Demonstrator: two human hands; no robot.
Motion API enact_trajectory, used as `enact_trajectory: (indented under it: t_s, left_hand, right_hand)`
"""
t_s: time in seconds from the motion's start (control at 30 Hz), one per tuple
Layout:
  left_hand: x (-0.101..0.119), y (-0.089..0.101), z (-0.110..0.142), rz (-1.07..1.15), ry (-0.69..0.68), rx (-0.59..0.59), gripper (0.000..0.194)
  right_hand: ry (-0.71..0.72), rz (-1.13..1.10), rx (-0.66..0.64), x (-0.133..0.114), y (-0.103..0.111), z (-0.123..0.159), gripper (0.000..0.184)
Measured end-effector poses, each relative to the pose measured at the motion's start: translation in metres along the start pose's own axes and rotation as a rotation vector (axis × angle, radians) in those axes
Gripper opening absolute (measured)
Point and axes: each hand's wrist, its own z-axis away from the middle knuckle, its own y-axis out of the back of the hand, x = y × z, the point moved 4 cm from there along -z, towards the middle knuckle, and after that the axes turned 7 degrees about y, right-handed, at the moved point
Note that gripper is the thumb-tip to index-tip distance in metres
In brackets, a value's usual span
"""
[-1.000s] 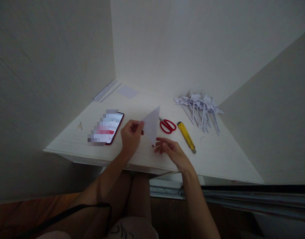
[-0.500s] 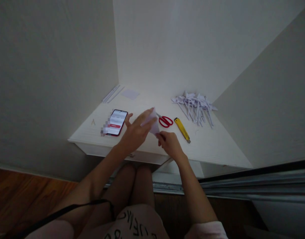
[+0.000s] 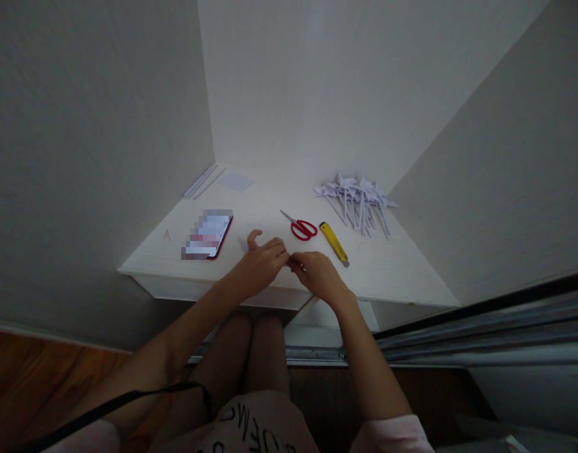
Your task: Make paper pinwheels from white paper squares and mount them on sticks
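Observation:
My left hand [image 3: 263,265] and my right hand [image 3: 317,274] meet fingertip to fingertip above the front edge of the white tabletop. Both pinch a small piece of white paper, now almost wholly hidden by the fingers; a pale patch [image 3: 245,245] beside my left hand may be part of it. My left forefinger is lifted and curled away from the others. Just beyond the hands lie red-handled scissors [image 3: 304,229], slightly spread. To their right is a yellow box cutter [image 3: 334,244], its blade end towards me.
A pile of folded paper pieces with thin rolled stems [image 3: 359,198] lies at the back right. Rolled paper sticks [image 3: 201,182] and a flat paper square [image 3: 236,182] lie at the back left. A phone [image 3: 208,234] rests left of my hands. Walls enclose the white tabletop [image 3: 387,270].
My left hand has come down from the paper's upper part to meet my right fingertips. The paper, plainly visible before, is mostly covered. The view has shifted slightly.

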Motion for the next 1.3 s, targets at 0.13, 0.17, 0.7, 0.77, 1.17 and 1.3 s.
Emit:
enact_trajectory:
  t_s: [0.13,0.17,0.7,0.77,1.17,1.3]
  left_hand:
    - [-0.002,-0.003,-0.003,0.015,0.013,-0.059,0.022]
    - [-0.003,-0.004,-0.004,0.014,0.001,-0.079,0.021]
    - [-0.045,-0.014,0.003,0.123,-0.005,-0.108,0.026]
    - [-0.062,-0.01,0.007,0.142,0.069,-0.067,0.027]
    - [-0.057,-0.039,-0.004,1.244,0.81,-0.015,0.053]
    - [-0.033,-0.06,-0.009,1.693,0.845,-0.115,0.049]
  right_hand:
    - [0.035,-0.204,0.092,0.006,0.0,0.003,0.016]
    - [0.044,-0.254,0.096,0.008,0.0,0.003,0.017]
    - [-0.084,-0.958,-0.143,0.065,-0.007,0.017,0.029]
    - [-0.133,-0.975,-0.126,0.079,-0.005,0.023,0.031]
    - [-0.174,-1.054,-0.002,0.086,-0.009,0.014,0.034]
    - [-0.145,-1.097,-0.01,0.075,-0.02,0.006,0.033]
